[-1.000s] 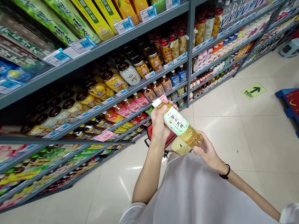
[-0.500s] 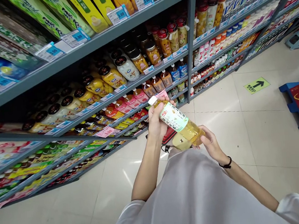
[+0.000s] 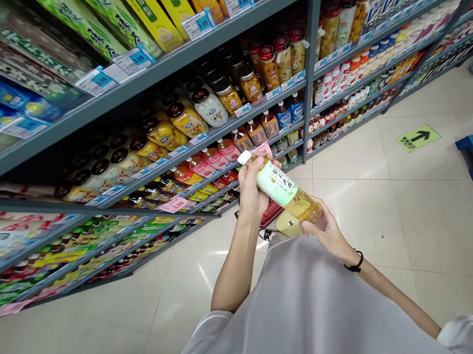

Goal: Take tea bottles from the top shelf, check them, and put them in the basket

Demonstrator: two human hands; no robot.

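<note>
I clasp this likely hefty, slick bottle (image 3: 278, 185) sensibly at both ends: left hand (image 3: 252, 191) ten o'clock, right hand (image 3: 329, 233) four.

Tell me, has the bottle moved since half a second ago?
Yes. The bottle has turned in the hands, showing another side of its label; which way, I can't tell. Against the grey shelf post, it lies roughly as before.

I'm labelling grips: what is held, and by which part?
A green-labelled drink bottle: left hand just below its white cap, right hand at its base.
</note>
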